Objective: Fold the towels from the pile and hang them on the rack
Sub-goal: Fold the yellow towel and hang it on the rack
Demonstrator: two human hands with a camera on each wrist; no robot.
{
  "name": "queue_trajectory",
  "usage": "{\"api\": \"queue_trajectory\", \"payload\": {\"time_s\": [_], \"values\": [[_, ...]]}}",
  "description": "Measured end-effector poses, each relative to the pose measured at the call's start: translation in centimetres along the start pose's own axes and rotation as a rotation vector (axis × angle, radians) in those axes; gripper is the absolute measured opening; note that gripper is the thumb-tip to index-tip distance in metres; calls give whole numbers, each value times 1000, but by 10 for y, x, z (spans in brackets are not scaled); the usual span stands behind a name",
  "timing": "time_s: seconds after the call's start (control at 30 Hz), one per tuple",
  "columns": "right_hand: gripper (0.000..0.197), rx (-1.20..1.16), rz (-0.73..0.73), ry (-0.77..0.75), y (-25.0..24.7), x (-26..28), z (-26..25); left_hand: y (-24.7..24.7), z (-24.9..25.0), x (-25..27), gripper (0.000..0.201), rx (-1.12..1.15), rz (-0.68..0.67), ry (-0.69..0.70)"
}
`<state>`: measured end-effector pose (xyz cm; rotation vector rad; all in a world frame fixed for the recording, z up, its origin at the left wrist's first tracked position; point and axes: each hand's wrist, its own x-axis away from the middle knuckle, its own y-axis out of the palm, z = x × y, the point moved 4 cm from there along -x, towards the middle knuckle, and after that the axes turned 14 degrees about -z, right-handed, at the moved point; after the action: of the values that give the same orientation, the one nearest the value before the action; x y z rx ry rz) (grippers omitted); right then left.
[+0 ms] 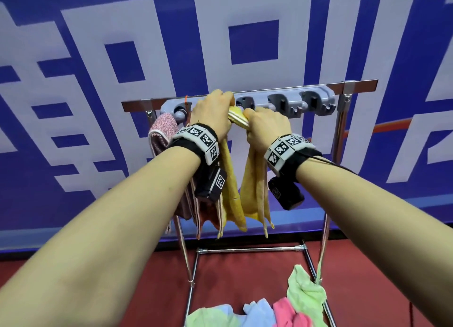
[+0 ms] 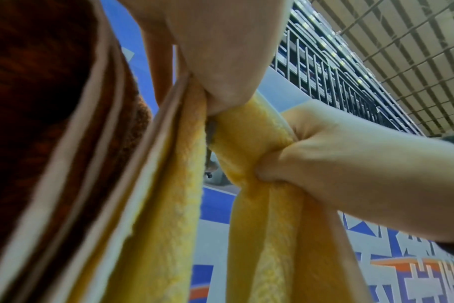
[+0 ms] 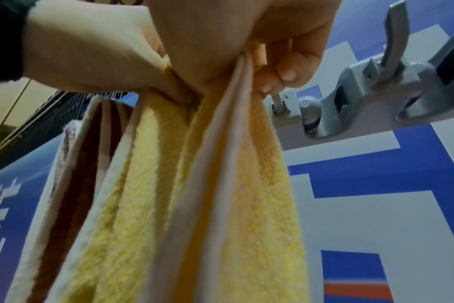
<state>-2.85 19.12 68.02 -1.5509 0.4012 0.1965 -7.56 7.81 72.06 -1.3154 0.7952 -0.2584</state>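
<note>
Nearest us lay crumpled green, blue and pink cloths point(image 1: 259, 312). Higher, our left hand point(image 1: 212, 113) and right hand point(image 1: 266, 123) each had fingers clamped round the fluffy yellow towel point(image 1: 235, 191), bunched between them, against the grey plastic hook rack point(image 1: 289, 103).

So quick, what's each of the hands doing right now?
Left hand: fingers curled round the yellow towel at the rack.
Right hand: gripping the same towel, bunched in its fist.
</note>
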Motion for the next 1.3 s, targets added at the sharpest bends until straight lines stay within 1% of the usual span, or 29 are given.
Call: {"api": "queue_trajectory", "payload": {"time_s": [0.07, 0.2, 0.27, 0.33, 0.37, 0.43, 0.5, 0.53, 0.6, 0.67, 0.73, 0.8, 0.9, 1.0, 1.13, 1.2, 1.3], "values": [[32, 32, -24, -12, 11, 7, -1, 9, -3, 2, 29, 12, -44, 18], [21, 4, -106, 19, 35, 20, 0, 11, -3, 4, 31, 18, -46, 53], [23, -30, -121, 31, 41, 23, -2, 9, 0, 2, 32, 11, -82, 51], [24, -60, -118, 32, 43, 24, -4, 10, 2, 2, 36, 60, -86, 24], [24, -76, -121, 33, 44, 25, -5, 13, 2, 4, 41, 129, -66, -2], [22, -115, -134, 44, 48, 27, -5, 21, 0, 14, 53, 342, 26, -90], [23, -176, -153, 80, 56, 31, -4, 35, -2, 29, 60, 523, 110, -217], [25, -215, -162, 109, 61, 33, -3, 47, -3, 36, 61, 589, 115, -283], [28, -276, -186, 180, 76, 38, -1, 75, -4, 49, 56, 692, 62, -399], [28, -292, -212, 223, 92, 44, -2, 102, -7, 61, 41, 728, -21, -486], [24, -272, -238, 241, 104, 50, -3, 120, -12, 70, 27, 708, -83, -531], [23, -237, -252, 241, 109, 53, -1, 126, -17, 75, 26, 678, -103, -521], [22, -210, -257, 243, 111, 52, 6, 117, -22, 72, 27, 652, -57, -454], [21, -204, -276, 241, 112, 53, 6, 110, -26, 66, 31, 667, -33, -434], [20, -222, -267, 217, 113, 56, -2, 119, -24, 68, 34, 623, -114, -436], [18, -221, -267, 219, 114, 55, -5, 123, -21, 70, 32, 608, -126, -422], [17, -247, -258, 225, 117, 54, -5, 128, -21, 71, 27, 644, -132, -423]]}}
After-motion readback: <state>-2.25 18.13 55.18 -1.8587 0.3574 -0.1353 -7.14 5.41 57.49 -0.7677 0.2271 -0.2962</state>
